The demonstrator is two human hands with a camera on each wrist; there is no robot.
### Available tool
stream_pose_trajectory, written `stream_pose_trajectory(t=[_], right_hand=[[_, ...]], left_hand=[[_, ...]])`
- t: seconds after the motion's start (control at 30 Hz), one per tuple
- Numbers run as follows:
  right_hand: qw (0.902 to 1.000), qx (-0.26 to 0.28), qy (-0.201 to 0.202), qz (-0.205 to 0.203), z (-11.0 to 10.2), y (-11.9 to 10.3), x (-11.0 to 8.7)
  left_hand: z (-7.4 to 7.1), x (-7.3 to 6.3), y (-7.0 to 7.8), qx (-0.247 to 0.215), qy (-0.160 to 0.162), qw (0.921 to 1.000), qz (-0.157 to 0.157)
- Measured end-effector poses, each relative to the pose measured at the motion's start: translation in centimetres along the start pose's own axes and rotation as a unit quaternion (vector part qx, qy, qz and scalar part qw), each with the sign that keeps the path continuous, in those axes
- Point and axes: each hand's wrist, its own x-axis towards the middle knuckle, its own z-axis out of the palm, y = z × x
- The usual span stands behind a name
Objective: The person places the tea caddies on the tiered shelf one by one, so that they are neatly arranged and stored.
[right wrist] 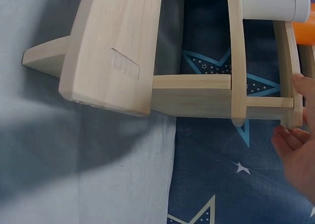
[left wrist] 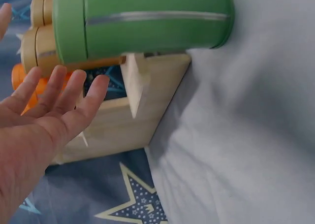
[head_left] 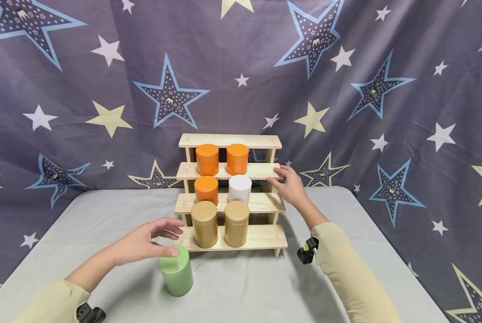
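My left hand has its fingers spread and slightly bent beside the top of a green canister. The thumb overlaps the lid in the head view; I cannot tell whether it touches. The canister stands upright on the cloth, at the front left of a tiered wooden rack. My right hand holds the right end of the rack's second board from the top, thumb and fingers around the board's end. Two gold canisters stand on the lowest board.
An orange canister and a white canister share the board above the gold ones. Two more orange canisters stand one level higher. The top board bears nothing. Grey cloth covers the table before a star-patterned curtain.
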Motion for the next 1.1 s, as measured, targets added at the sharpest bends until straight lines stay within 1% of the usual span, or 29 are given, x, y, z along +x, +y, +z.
stream_pose_trajectory(t=[0.1,0.2,0.37,0.6,0.8,1.1], right_hand=[[1.0,-0.002,-0.004,0.002,-0.1,-0.1,0.0],[1.0,-0.001,-0.002,0.002,-0.1,-0.1,-0.1],[1.0,-0.001,0.001,-0.005,-0.3,-0.1,-0.1],[1.0,0.001,-0.005,-0.005,-0.2,-0.1,0.0],[1.0,0.0,-0.004,-0.004,-0.1,-0.2,0.0],[1.0,0.0,-0.005,-0.003,-0.1,-0.1,0.0]], left_hand=[[0.6,-0.4,0.1,0.003,-0.015,0.9999,0.002],[1.1,-0.8,-0.1,0.002,-0.022,0.9997,0.01],[1.6,-1.2,-0.5,-0.01,-0.02,0.9994,0.025],[2.1,-1.7,-0.9,-0.012,-0.017,0.9996,0.019],[2.7,-2.0,-1.6,-0.005,-0.004,0.9996,0.026],[3.3,-2.1,-2.3,0.025,0.026,0.9987,0.036]])
